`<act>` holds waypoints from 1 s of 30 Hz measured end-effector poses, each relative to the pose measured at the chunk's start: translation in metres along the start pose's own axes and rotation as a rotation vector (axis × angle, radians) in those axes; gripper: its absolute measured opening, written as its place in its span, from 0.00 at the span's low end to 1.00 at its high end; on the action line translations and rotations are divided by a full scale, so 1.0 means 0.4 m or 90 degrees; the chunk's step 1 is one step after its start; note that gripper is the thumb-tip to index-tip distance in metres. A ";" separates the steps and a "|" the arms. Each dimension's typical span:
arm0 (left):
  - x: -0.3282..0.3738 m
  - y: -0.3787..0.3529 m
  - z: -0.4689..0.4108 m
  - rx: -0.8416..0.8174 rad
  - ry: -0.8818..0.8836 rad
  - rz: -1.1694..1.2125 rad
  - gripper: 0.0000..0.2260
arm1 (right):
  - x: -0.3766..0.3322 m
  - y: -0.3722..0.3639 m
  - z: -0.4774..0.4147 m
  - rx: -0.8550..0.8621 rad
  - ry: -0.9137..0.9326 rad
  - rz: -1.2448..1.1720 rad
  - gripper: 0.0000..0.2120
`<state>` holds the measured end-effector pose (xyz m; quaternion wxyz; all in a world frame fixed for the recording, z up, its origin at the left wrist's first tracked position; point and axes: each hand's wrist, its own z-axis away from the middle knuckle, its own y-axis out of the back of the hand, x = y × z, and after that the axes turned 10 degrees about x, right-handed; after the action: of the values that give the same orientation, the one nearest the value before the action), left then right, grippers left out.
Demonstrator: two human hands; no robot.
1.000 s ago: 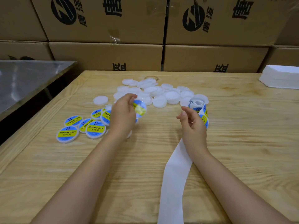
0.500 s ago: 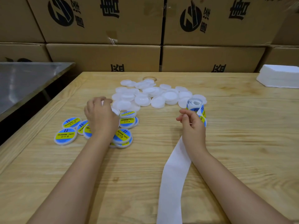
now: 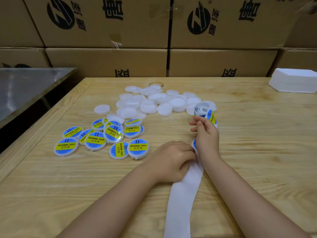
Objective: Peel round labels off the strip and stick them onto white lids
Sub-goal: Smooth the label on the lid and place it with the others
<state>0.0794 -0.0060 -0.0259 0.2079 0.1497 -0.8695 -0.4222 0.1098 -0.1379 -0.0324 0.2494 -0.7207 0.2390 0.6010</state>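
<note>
A long white paper strip (image 3: 181, 203) runs from the bottom middle of the frame up to the right hand (image 3: 208, 136), a little right of the middle. Its rolled-up end (image 3: 201, 109) sits just above that hand. A round blue and yellow label (image 3: 210, 115) shows on the strip there.

The right hand holds the strip, with its fingers curled round it and pointing left. The left hand (image 3: 173, 160) lies knuckles up, just beside the right wrist. Its fingers are bent and touch the strip's left edge. It looks like a pinch on the strip, but the fingertips are hidden, so I cannot tell if they have a label.

The plain round white plastic lids (image 3: 149, 106) lie in a heap in the upper middle, on the pale wooden table (image 3: 257, 152). The lids with labels already on (image 3: 96, 140) lie at middle left.

A label is likely very thin, light and floppy, with a sticky back. It is best lifted at its edge with a fingernail, then held by the rim only. It may curl and stick to itself or to a finger. A lid looks light and stiff. It may slide on the wood, so it is best held by its rim while the label is pressed flat on top.
</note>
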 end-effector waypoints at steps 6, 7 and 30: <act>-0.011 0.008 0.016 0.001 0.033 0.085 0.08 | -0.015 0.042 -0.039 -0.013 0.190 0.207 0.11; -0.009 0.010 0.016 -0.006 0.040 0.094 0.07 | -0.014 0.048 -0.045 -0.009 0.206 0.241 0.11; -0.028 -0.003 0.018 -0.012 0.114 0.048 0.21 | -0.016 0.066 -0.054 -0.023 0.321 0.409 0.16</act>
<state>0.0857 0.0031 -0.0336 0.3024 0.1519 -0.8484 -0.4071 0.1081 -0.1717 -0.0249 -0.0298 -0.7387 0.4950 0.4566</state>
